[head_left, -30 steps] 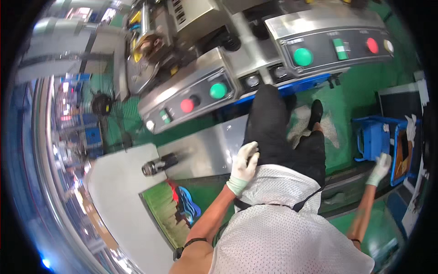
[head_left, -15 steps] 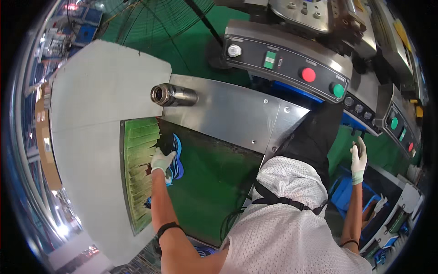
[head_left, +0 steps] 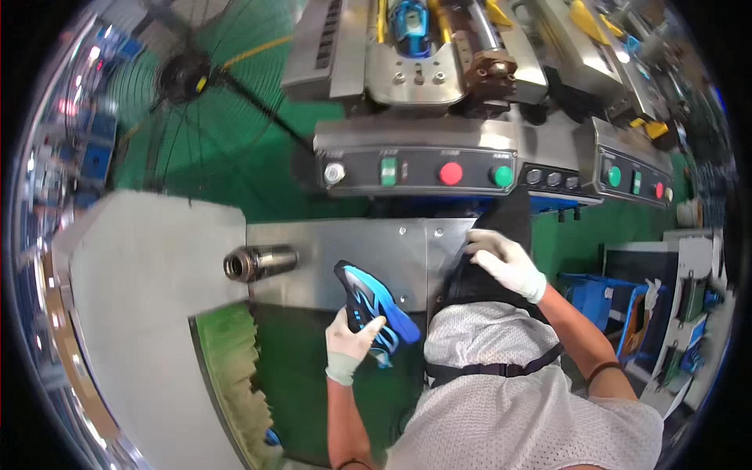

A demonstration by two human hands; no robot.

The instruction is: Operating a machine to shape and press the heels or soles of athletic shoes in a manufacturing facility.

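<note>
My left hand [head_left: 350, 345], in a white glove, grips a blue and black shoe part [head_left: 377, 304] and holds it up over the edge between the steel plate [head_left: 352, 247] and the green bin [head_left: 313, 376]. My gloved right hand [head_left: 505, 262] lies with fingers curled on the dark cloth [head_left: 478, 286] at the right edge of the steel plate, just below the machine's control panel [head_left: 419, 172]. I cannot make out anything gripped in that hand.
A short metal cylinder [head_left: 260, 262] sticks out at the plate's left end. A green bristly strip [head_left: 227, 360] lines the bin's left side. A grey table [head_left: 149, 313] spreads left. A large fan [head_left: 188, 78] stands behind; a blue crate [head_left: 599, 301] sits at right.
My left hand has lifted the shoe part out of the green bin up toward the steel plate. My right hand has come in from the far right onto the plate's edge.
</note>
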